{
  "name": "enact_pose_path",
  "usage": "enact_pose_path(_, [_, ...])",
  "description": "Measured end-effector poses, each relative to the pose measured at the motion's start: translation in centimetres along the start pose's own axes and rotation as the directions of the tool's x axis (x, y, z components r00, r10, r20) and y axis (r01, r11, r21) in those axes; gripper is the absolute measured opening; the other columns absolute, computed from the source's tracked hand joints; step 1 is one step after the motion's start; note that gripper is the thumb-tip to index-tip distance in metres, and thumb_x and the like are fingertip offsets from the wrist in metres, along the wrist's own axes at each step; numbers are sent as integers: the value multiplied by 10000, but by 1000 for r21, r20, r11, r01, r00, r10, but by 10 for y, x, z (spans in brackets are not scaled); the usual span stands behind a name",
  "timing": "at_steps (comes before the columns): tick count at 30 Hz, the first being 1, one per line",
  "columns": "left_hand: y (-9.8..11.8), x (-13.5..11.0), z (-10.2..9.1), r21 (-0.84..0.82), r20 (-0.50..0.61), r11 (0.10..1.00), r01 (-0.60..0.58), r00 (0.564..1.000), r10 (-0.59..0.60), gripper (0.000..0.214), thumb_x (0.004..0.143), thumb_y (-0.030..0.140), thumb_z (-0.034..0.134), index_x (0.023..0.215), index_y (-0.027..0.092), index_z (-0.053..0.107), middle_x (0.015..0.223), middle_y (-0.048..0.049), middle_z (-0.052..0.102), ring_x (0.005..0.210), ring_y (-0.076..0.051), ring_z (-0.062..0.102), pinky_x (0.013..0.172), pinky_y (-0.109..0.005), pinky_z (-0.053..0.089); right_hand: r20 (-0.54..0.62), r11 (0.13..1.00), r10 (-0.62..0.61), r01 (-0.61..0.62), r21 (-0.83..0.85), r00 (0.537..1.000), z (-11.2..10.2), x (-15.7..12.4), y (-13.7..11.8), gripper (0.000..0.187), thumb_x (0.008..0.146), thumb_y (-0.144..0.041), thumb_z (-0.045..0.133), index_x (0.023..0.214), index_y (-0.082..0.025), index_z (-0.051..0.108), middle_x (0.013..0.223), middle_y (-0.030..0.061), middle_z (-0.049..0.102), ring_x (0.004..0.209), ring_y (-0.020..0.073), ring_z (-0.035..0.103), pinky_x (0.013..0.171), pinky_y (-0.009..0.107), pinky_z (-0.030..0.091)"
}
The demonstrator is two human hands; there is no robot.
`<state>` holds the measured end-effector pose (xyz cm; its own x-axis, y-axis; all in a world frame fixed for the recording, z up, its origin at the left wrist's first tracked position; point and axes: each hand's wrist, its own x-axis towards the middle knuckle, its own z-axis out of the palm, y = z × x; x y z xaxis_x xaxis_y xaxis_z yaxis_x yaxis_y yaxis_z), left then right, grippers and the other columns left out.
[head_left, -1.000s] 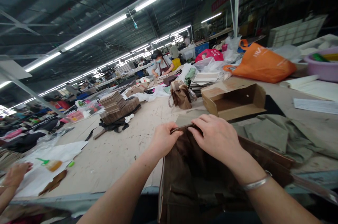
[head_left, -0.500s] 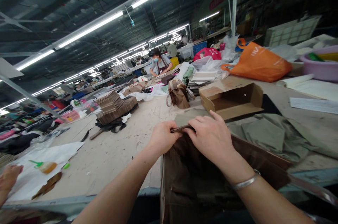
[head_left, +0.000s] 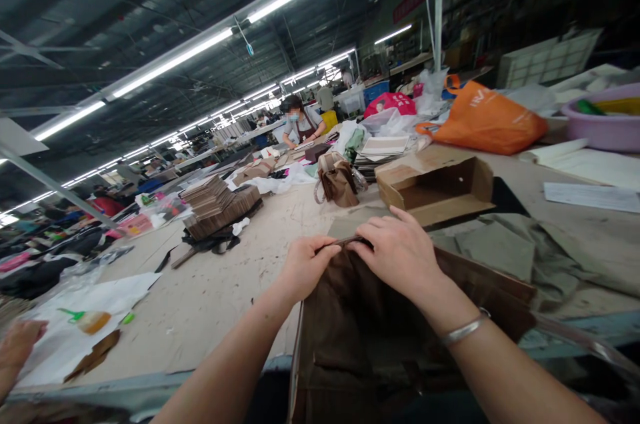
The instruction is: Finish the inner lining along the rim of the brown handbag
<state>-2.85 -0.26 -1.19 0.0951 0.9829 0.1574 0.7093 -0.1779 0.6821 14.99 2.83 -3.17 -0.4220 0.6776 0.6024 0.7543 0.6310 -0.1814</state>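
Observation:
A large brown bag [head_left: 345, 344] with an open top lies at the table's near edge, its inside facing me. My left hand [head_left: 305, 265] pinches the far rim of the bag between thumb and fingers. Right beside it, my right hand [head_left: 397, 252] grips the same rim, thumb underneath and index finger raised a little. A short stretch of dark edge shows between the two hands. A silver bangle circles my right wrist. Grey-green fabric [head_left: 505, 251] lies just beyond the bag on the right.
An open cardboard box [head_left: 435, 187], a small brown bag [head_left: 337, 181] and stacked brown pieces [head_left: 220, 204] stand farther back. An orange bag [head_left: 493, 117] is at right. At left are a glue bottle [head_left: 90, 321] and another person's hand [head_left: 20, 347]. A co-worker [head_left: 303, 124] works beyond.
Both hands stay on the rim. My left hand's fingers have shifted slightly along it, and the bag has moved a little to the left in view.

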Motion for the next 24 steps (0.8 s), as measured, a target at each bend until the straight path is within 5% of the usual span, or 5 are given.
enact_pose_path(5, [0, 2, 2, 5, -25, 999, 52, 998, -52, 179, 769, 240, 548, 806, 174, 710, 735, 5, 673, 692, -139, 570, 639, -221, 412, 4, 998, -47, 47, 42, 999, -4, 0, 6, 169, 873, -297, 505, 829, -220, 648, 824, 14, 661, 846, 183, 572, 1042, 440, 172])
enact_pose_path(10, [-1, 2, 2, -66, -43, 995, 75, 996, -78, 126, 738, 240, 583, 752, 155, 675, 687, 5, 651, 654, -129, 552, 603, -215, 406, 15, 996, -43, 41, 78, 999, -4, 1, 4, 206, 880, -258, 484, 768, -217, 651, 785, 11, 657, 829, 174, 566, 1005, 396, 240])
enact_pose_path(19, [1, 6, -2, -15, 48, 999, -52, 997, 53, 257, 749, 325, 633, 966, 192, 669, 920, -10, 687, 834, -164, 597, 760, -246, 440, 2, 998, -38, 38, 58, 999, -3, 1, -2, 217, 867, -223, 474, 741, -208, 650, 756, 22, 648, 811, 171, 559, 989, 369, 263])
enact_pose_path(24, [4, 12, 3, 119, 31, 989, -91, 996, 88, 207, 836, 274, 502, 771, 184, 677, 716, 25, 646, 695, -126, 552, 655, -229, 398, 0, 998, -33, 32, 45, 999, -2, 2, -3, 240, 876, -230, 459, 718, -205, 638, 755, 27, 644, 813, 180, 561, 990, 380, 268])
